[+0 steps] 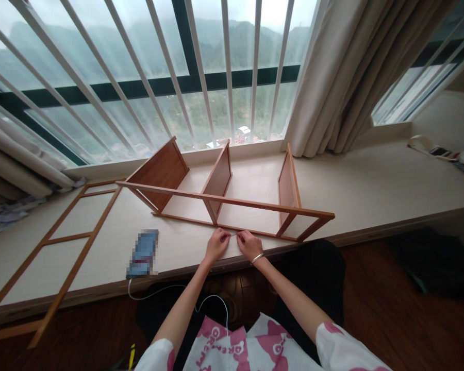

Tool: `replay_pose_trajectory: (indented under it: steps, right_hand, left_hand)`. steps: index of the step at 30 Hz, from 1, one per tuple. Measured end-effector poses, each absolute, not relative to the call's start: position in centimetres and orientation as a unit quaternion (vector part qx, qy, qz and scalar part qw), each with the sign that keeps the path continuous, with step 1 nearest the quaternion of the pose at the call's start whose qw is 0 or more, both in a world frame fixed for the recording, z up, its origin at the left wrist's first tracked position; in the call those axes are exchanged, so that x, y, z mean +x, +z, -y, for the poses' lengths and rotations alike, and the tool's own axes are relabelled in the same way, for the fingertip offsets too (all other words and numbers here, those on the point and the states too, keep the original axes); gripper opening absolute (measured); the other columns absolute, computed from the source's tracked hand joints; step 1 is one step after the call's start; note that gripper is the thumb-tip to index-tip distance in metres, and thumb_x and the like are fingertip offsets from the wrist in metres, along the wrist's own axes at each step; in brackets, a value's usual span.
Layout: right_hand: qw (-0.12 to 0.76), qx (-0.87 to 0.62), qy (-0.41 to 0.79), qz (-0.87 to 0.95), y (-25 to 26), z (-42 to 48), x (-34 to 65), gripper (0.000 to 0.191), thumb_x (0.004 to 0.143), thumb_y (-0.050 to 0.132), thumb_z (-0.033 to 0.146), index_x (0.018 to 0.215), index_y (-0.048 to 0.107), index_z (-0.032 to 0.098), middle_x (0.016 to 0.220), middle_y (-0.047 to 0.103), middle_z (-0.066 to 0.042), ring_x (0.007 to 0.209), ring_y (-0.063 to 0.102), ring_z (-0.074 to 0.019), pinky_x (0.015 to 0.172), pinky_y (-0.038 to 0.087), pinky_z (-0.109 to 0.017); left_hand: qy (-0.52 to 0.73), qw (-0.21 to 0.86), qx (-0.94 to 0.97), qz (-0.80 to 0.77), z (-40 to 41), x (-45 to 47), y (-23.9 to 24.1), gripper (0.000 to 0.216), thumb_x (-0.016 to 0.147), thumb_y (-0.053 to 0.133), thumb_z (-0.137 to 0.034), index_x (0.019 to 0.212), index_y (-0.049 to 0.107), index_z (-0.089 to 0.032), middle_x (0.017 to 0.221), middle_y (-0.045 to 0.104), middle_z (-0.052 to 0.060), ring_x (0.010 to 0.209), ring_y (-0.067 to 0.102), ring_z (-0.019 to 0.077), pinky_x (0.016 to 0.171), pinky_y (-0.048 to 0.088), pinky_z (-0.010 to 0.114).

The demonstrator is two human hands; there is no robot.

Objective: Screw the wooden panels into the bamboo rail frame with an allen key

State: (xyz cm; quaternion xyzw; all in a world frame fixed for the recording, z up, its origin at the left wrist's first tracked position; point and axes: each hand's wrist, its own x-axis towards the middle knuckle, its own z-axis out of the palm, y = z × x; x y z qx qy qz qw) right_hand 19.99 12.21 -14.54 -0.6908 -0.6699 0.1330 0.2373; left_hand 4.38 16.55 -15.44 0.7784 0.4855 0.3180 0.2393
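My left hand (217, 245) and my right hand (249, 245) are close together at the front edge of the sill, fingers pinched. A tiny thin piece (233, 235) shows between the fingertips, too small to name. Just beyond my hands, a partly assembled wooden shelf unit (251, 203) lies on its side, its slim ladder-like frame facing me. Three boards stand out from that frame: a left board (160, 175), a middle board (218, 180) and a right board (288, 183). A bracelet is on my right wrist.
A second wooden side frame (67, 238) lies at the left and overhangs the edge of the sill (355, 190). The blurred-out phone (143, 253) has a white cable (158, 291) running to my lap. Barred windows and curtains (325, 77) stand behind.
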Motion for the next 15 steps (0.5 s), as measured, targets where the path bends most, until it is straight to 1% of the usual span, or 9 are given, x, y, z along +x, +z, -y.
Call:
replay_pose_trajectory:
  steps: [3,7,12,15]
  right_hand:
    - [0.233,-0.693,0.126,0.670,-14.77,-12.25,19.97,0.025,0.086,0.038,0.037,0.096,0.058,0.026,0.089,0.063,0.000,0.073,0.058,-0.0137,0.058,0.033,-0.022]
    - [0.225,-0.693,0.125,0.673,-14.97,-12.27,19.99,0.027,0.087,0.036,0.036,0.096,0.059,0.025,0.083,0.064,-0.001,0.071,0.058,-0.0139,0.059,0.031,-0.022]
    - [0.240,-0.697,0.123,0.664,-14.82,-12.18,19.99,0.030,0.089,0.031,0.034,0.102,0.056,0.025,0.089,0.066,-0.002,0.074,0.059,-0.0147,0.061,0.032,-0.022]
    - [0.230,-0.707,0.121,0.658,-14.65,-12.11,19.99,0.032,0.090,0.028,0.035,0.103,0.055,0.023,0.080,0.066,-0.003,0.069,0.059,-0.0153,0.058,0.031,-0.023]
  left_hand:
    - [0.318,0.237,0.778,-0.487,-16.56,4.37,-15.45,0.014,0.078,0.048,-0.020,0.081,0.061,-0.018,0.078,0.052,0.002,0.073,0.050,0.0112,0.066,0.042,0.025]
    - [0.318,0.234,0.776,-0.492,-16.57,4.44,-15.39,0.014,0.078,0.047,-0.021,0.081,0.061,-0.019,0.079,0.052,0.003,0.073,0.050,0.0114,0.066,0.042,0.025]
    - [0.332,0.226,0.771,-0.495,-16.45,4.55,-15.15,0.013,0.077,0.047,-0.018,0.082,0.059,-0.018,0.080,0.051,0.003,0.075,0.051,0.0126,0.069,0.044,0.027]
    - [0.356,0.221,0.751,-0.511,-16.23,4.50,-14.93,0.016,0.078,0.044,-0.016,0.086,0.056,-0.019,0.083,0.050,0.003,0.072,0.050,0.0118,0.070,0.045,0.027]
